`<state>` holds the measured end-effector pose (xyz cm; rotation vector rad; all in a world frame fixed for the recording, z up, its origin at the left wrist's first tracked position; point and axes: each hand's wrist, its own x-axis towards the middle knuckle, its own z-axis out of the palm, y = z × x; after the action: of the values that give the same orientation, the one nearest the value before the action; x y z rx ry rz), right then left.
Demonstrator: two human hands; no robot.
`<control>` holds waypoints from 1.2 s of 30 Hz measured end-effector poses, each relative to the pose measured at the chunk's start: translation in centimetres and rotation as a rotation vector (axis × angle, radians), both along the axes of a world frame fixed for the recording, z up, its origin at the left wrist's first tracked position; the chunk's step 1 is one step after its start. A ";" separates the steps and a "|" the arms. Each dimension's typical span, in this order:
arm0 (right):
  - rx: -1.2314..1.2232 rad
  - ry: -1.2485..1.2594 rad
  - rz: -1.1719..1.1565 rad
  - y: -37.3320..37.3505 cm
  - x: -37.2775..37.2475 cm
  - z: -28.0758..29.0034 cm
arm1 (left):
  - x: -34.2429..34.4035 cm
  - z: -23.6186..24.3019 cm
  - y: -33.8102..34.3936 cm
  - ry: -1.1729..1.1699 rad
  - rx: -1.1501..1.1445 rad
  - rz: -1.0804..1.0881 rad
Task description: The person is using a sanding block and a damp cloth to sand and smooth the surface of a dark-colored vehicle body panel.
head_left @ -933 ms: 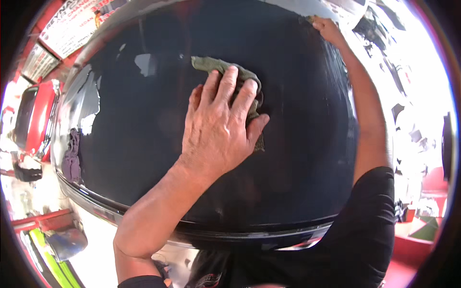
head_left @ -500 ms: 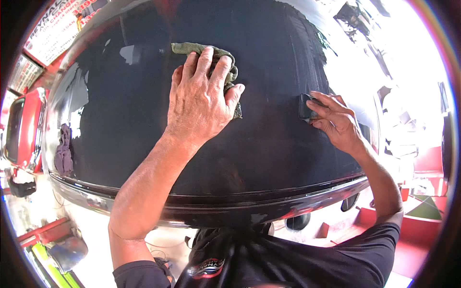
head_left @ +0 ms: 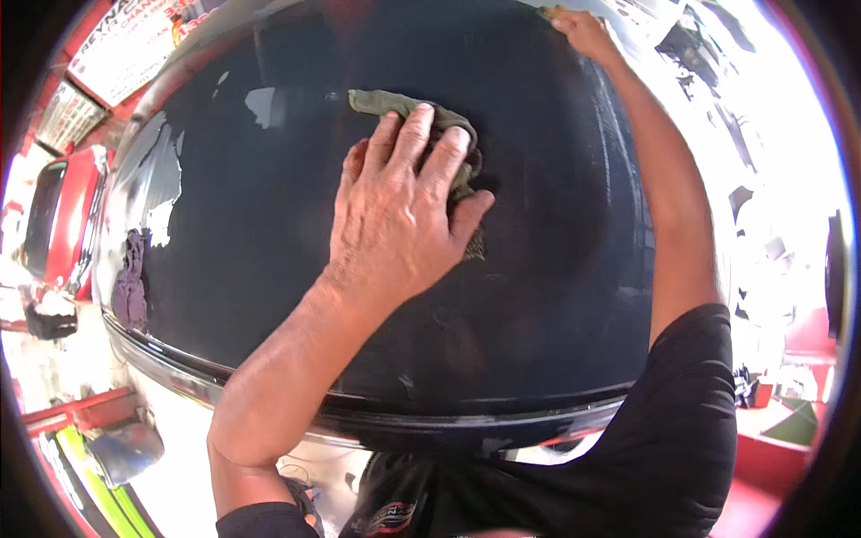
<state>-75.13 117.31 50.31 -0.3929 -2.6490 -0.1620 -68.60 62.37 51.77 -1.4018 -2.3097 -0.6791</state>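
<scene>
A broad, curved dark-grey car panel [head_left: 269, 242] fills the middle of the view, its surface shiny and wet-looking in places. My left hand [head_left: 399, 202] lies on the panel, its slightly bent fingers pressed over a bunched green cloth [head_left: 386, 101]. One end of the cloth sticks out beyond the fingertips, and a corner shows below the thumb. At the far right edge of the panel, my right hand [head_left: 585, 36] is closed around a small block [head_left: 553, 13]. Only a yellowish bit of the block shows; the fingers and the picture's rim hide the rest.
A crumpled purple cloth [head_left: 132, 282] lies at the panel's left edge. A glossy dark trim strip [head_left: 484, 421] runs along the near edge, close to my body. Beyond the left side are a red car [head_left: 67, 215] and printed signs [head_left: 121, 54]. Red structures [head_left: 776, 466] stand at the lower right.
My right hand has gone from the panel's right-middle to its far right edge, the arm now stretched out. My left hand stays over the green cloth. The whole view has shifted slightly.
</scene>
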 end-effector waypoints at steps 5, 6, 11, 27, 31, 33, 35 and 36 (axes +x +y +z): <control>0.037 0.055 0.384 -23.0 17.0 -0.6 | -0.9 -1.1 -1.4 0.059 -0.070 0.093; -0.555 -0.151 0.240 -27.4 23.6 1.2 | -0.9 -1.2 -0.9 0.066 -0.064 0.081; -0.225 -0.214 0.311 -31.6 38.4 3.0 | -0.2 -0.8 0.0 0.081 -0.010 0.052; -0.272 0.168 0.270 -12.6 17.6 -2.6 | -0.7 -1.7 -0.5 0.116 -0.032 0.023; -0.060 -0.140 0.202 -31.2 35.8 1.9 | -1.1 -1.6 -0.8 0.167 -0.007 0.049; -0.251 -0.165 0.276 -34.0 41.7 2.4 | -0.4 -0.9 0.1 0.137 -0.026 0.072; -0.228 -0.196 0.255 -32.8 41.1 3.0 | -0.2 -1.2 0.6 0.137 0.001 0.059; -0.216 -0.229 0.240 -32.2 40.2 2.9 | -0.2 -1.3 0.5 0.133 0.029 0.058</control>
<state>-34.96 85.13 53.20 -0.1261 -2.9232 0.1656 -68.76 62.92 50.51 -1.3205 -2.2191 -0.5809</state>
